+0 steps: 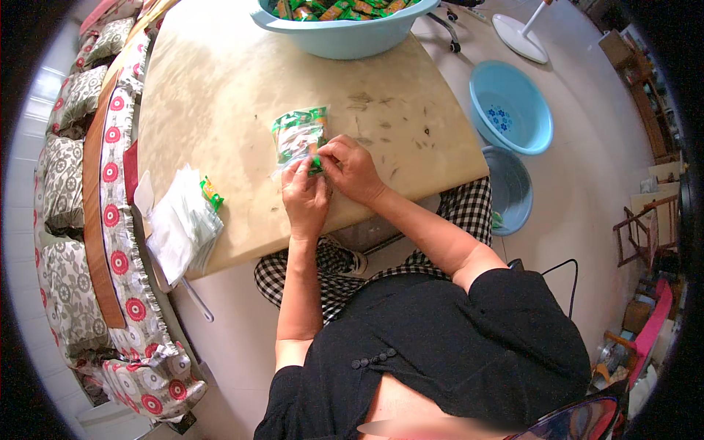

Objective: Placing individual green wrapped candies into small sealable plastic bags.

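A clear plastic bag (299,136) filled with small green packets lies on the table in front of me. My left hand (306,199) is closed on the near end of this bag. At the same end, the fingertips of my right hand (353,170) are pinched together beside a small green packet (316,164). My fingers partly cover that packet and the bag's mouth. To the left, a stack of flat clear bags (185,229) rests at the table edge. One loose green and orange packet (212,193) lies against the stack.
A light blue basin (345,37) heaped with green and orange packets stands at the far edge of the beige table (220,95). On the floor at right are two more blue basins (539,110), (511,191). A cushioned wooden sofa (110,198) runs along the left.
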The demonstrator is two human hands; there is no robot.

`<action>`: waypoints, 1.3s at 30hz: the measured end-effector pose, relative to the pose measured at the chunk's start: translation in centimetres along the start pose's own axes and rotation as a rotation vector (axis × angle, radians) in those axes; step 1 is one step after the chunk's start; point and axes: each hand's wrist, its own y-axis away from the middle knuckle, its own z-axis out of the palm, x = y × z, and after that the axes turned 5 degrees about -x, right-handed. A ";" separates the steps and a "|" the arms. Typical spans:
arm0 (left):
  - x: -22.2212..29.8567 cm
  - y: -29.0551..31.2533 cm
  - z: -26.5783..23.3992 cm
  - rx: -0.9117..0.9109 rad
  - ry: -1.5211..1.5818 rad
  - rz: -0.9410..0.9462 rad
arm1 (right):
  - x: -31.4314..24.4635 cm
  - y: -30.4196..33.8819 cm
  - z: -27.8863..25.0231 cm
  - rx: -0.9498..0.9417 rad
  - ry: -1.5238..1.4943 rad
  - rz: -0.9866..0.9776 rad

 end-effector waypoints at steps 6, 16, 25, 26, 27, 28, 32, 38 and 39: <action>0.3 -1.4 0.1 -0.005 -0.418 0.113 | 0.2 0.0 0.0 0.002 -0.001 -0.018; -1.5 -3.6 1.4 0.073 -0.788 0.215 | -0.3 -0.1 0.2 -0.029 -0.020 0.017; -0.6 -2.6 -0.8 0.171 -0.397 0.312 | 0.0 0.2 0.0 -0.058 -0.041 0.184; -1.3 -1.8 -2.0 0.203 -0.484 0.257 | 0.1 0.1 0.1 -0.060 -0.044 0.179; -2.8 -1.5 -3.7 0.190 -0.638 0.140 | 0.3 0.1 0.2 -0.046 -0.024 0.135; -3.0 -2.0 -5.6 0.184 -0.639 0.068 | 0.8 0.2 0.0 -0.024 0.011 0.101; -9.0 -2.5 -12.0 -0.063 -0.987 -0.579 | 0.1 0.0 0.4 -0.042 -0.027 0.102; -7.7 -3.5 -11.6 -0.080 -1.054 -0.650 | 0.0 0.2 -0.1 -0.010 0.002 -0.006; -7.5 -3.4 -11.6 -0.084 -1.053 -0.638 | 0.0 0.2 -0.1 -0.003 0.007 -0.007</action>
